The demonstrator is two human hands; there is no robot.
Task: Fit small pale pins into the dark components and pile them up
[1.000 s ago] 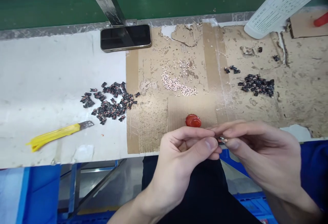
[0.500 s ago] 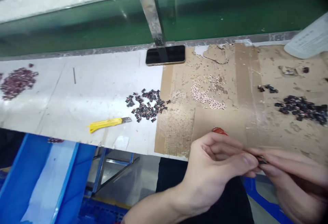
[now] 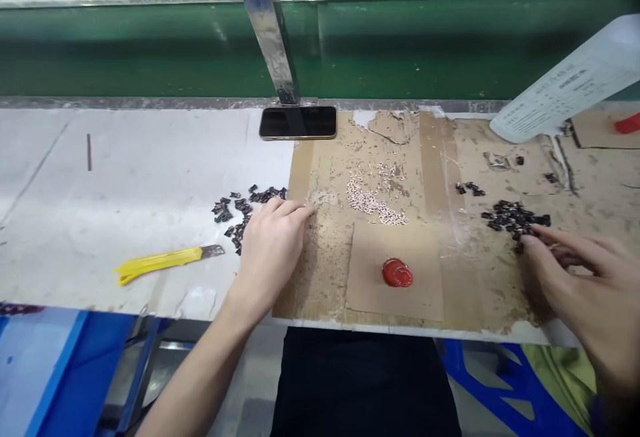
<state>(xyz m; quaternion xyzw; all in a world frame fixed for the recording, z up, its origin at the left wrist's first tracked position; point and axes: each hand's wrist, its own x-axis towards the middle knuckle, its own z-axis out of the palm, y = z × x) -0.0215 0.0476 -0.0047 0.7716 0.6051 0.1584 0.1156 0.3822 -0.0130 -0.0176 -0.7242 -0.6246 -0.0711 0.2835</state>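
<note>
My left hand (image 3: 275, 240) is lowered over a loose pile of small black pieces (image 3: 223, 209) on the white surface. Its back faces me, and its curled fingertips are hidden, so whatever they hold does not show. At the right, my right hand (image 3: 587, 274) reaches to another black pile (image 3: 510, 214) on the cardboard. Its thumb and index finger pinch a small black piece (image 3: 525, 232) at the pile's near edge. Between the hands, a red paste blob (image 3: 397, 272) sits on a cardboard square (image 3: 365, 290), with tiny pale pinkish bits (image 3: 373, 202) scattered behind it.
A yellow utility knife (image 3: 165, 262) with its blade out lies left of my left hand. A phone (image 3: 299, 122) rests by the metal post (image 3: 273, 37). A white bottle (image 3: 560, 87) leans at the back right. Below left is a blue bin (image 3: 100, 350).
My hands have parted from a small dark piece they both held near the front edge. The left went to the left pile, the right to the right pile. The view has shifted right.
</note>
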